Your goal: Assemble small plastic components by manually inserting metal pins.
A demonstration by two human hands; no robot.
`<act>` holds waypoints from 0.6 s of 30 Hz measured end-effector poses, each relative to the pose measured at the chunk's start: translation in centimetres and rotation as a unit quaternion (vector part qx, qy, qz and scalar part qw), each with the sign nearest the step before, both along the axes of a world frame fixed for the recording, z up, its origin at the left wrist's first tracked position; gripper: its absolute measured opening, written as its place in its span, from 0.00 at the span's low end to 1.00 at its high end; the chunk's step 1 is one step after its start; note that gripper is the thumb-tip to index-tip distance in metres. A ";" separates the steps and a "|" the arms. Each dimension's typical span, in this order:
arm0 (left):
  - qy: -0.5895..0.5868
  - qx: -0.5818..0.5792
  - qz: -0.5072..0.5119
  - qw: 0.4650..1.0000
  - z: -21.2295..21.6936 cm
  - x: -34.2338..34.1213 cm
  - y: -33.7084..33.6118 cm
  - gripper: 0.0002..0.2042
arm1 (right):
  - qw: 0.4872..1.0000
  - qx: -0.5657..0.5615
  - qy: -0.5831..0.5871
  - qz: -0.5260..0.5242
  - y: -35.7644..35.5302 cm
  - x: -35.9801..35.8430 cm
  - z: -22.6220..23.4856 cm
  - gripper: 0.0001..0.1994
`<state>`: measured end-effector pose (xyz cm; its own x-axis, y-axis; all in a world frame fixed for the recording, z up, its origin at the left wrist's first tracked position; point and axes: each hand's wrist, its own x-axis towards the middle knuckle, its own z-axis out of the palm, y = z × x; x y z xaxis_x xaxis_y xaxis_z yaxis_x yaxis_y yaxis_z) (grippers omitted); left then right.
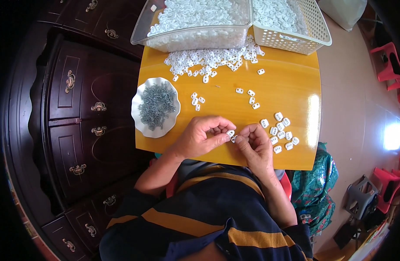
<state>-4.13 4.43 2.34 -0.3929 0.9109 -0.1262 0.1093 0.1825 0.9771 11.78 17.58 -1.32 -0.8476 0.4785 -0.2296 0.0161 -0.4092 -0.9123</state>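
Note:
Close to the table's front edge, my left hand (199,135) pinches a small white plastic piece (230,133) with a hole in it between thumb and fingers. Right against it, my right hand (257,147) grips a second small white piece (234,139) between thumb and forefinger. The two pieces meet or nearly meet; I cannot tell whether they are joined. To the right of my right hand lies a group of white oval pieces (281,135) with dark printed marks. Left of my left hand stands a white scalloped bowl (136,117) full of small grey metal screws (157,105).
Loose white two-holed pieces (204,61) are heaped at the back, below a clear plastic bin (200,38) and a cream perforated basket (291,42), both filled with white parts. A few pieces (252,100) lie mid-table. Dark wooden drawers (73,95) flank the left; pink stools (390,65) stand at right.

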 end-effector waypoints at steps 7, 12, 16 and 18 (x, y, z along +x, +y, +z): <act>0.022 0.006 -0.011 1.000 0.2 0.2 0.3 0.09 | 1.000 -0.001 0.001 0.003 -0.1 0.0 -0.1 0.05; 0.055 0.010 -0.034 0.998 0.4 -0.1 0.5 0.09 | 1.000 -0.026 0.004 0.004 -0.2 0.0 0.0 0.06; 0.073 0.024 -0.032 0.996 0.5 0.0 0.8 0.08 | 0.999 -0.040 0.007 -0.008 -0.2 -0.1 0.4 0.07; 0.090 0.031 -0.046 0.994 0.3 0.1 0.9 0.10 | 0.999 -0.050 0.005 -0.017 -0.1 -0.1 0.3 0.07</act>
